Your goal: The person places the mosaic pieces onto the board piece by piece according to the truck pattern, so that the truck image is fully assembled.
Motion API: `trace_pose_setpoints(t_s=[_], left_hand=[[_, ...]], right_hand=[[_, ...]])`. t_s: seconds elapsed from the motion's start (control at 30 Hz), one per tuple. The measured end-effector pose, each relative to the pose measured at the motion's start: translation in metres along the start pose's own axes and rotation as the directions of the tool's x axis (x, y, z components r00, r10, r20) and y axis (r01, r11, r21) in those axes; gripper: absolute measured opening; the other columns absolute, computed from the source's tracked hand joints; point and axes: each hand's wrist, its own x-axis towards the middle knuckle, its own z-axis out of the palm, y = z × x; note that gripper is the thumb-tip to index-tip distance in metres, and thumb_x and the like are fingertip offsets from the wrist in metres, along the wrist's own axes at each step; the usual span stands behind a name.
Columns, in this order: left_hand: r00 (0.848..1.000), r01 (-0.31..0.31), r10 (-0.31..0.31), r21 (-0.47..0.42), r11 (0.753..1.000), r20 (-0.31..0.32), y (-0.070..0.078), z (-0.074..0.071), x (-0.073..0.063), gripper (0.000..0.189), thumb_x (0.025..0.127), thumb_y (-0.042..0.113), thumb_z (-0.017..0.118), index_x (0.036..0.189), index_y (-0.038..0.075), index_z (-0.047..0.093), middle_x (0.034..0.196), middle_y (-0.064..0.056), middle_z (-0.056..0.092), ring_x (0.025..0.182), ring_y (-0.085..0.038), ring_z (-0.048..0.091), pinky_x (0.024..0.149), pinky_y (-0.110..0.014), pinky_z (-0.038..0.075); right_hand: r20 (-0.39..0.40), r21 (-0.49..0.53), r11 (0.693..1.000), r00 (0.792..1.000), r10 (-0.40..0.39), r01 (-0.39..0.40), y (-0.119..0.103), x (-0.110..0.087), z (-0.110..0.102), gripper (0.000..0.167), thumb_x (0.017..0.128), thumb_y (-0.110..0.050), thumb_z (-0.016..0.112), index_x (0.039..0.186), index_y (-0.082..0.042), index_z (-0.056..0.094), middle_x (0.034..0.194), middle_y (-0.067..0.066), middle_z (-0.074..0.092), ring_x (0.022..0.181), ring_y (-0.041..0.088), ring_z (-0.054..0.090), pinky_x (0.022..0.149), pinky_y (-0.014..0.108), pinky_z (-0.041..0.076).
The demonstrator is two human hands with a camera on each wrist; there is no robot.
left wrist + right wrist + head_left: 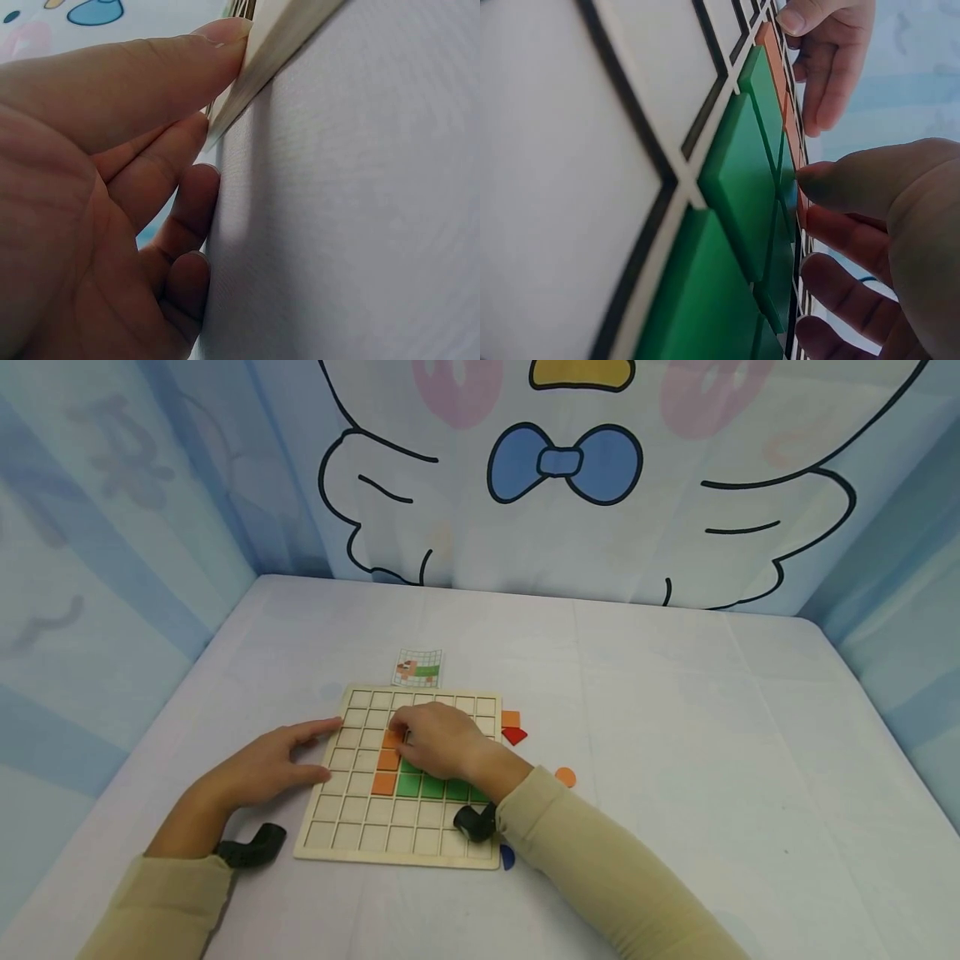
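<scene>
In the head view a light wooden grid board [322, 835] lies on the table. Orange square tiles [383, 783] form a column in its cells, beside green square tiles [432, 787] partly hidden by my right hand [442, 742]. The thumb and forefinger of that hand pinch an orange tile [393, 739] at the column's upper end; the right wrist view shows them low against the board. My left hand [258, 768] touches the board's left edge with thumb and fingertips, its fingers loosely extended; the left wrist view shows the thumb [217, 52] against the board's side.
A small pattern card [417, 668] lies behind the board. Along its right side are an orange square [511, 719], a red piece [514, 736], an orange disc [566, 777] and a dark blue piece [507, 857]. A printed curtain [562, 543] stands behind the white table [675, 718].
</scene>
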Motion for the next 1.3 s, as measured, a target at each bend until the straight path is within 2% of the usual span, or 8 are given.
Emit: trace_pose_setpoints(t_s=[0.4,0.6,0.87,1.1,1.3], left_hand=[[1.000,0.015,-0.015,-0.013,1.000,0.004,-0.001,0.000,0.000,0.073,0.089,0.025,0.075,0.152,0.006,0.043,0.152,-0.027,0.038,0.137,-0.049,0.036,0.108,-0.064,0.029],[1.000,0.008,-0.008,-0.006,1.000,0.000,-0.002,0.000,0.001,0.074,0.089,0.025,0.076,0.152,0.006,0.043,0.152,-0.027,0.039,0.136,-0.048,0.038,0.108,-0.064,0.030],[1.000,-0.003,0.003,-0.008,1.000,0.000,-0.003,0.000,0.002,0.075,0.088,0.026,0.077,0.152,0.005,0.043,0.152,-0.028,0.039,0.136,-0.048,0.038,0.108,-0.064,0.030],[1.000,0.011,-0.011,-0.006,1.000,0.002,-0.002,0.001,0.002,0.076,0.088,0.027,0.077,0.152,0.005,0.042,0.151,-0.028,0.039,0.135,-0.047,0.039,0.108,-0.064,0.029],[1.000,0.016,-0.016,-0.001,1.000,0.000,-0.002,0.001,0.002,0.075,0.088,0.027,0.077,0.152,0.006,0.043,0.151,-0.028,0.040,0.135,-0.047,0.039,0.108,-0.064,0.029]], right_hand=[[-0.008,0.002,1.000,1.000,-0.015,0.015,0.002,-0.002,0.000,0.029,0.100,-0.025,0.061,0.126,-0.012,0.066,0.116,-0.001,0.070,0.102,0.014,0.063,0.089,0.030,0.050],[-0.004,0.002,0.999,0.999,-0.044,0.044,0.004,-0.007,-0.004,0.030,0.099,-0.021,0.061,0.128,-0.013,0.067,0.120,-0.001,0.069,0.110,0.017,0.062,0.095,0.031,0.048],[-0.029,0.047,0.998,0.999,-0.038,0.039,0.018,-0.020,-0.011,0.033,0.099,-0.021,0.062,0.130,-0.011,0.065,0.127,0.001,0.067,0.119,0.020,0.059,0.101,0.036,0.046],[-0.073,0.086,0.996,0.997,-0.005,0.011,0.035,-0.039,-0.020,0.034,0.098,-0.022,0.065,0.130,-0.009,0.065,0.126,0.004,0.067,0.108,0.020,0.064,0.095,0.037,0.048],[-0.078,0.077,0.996,0.995,0.059,-0.053,0.048,-0.056,-0.028,0.034,0.097,-0.023,0.067,0.128,-0.009,0.066,0.124,0.003,0.067,0.104,0.019,0.064,0.094,0.038,0.049]])
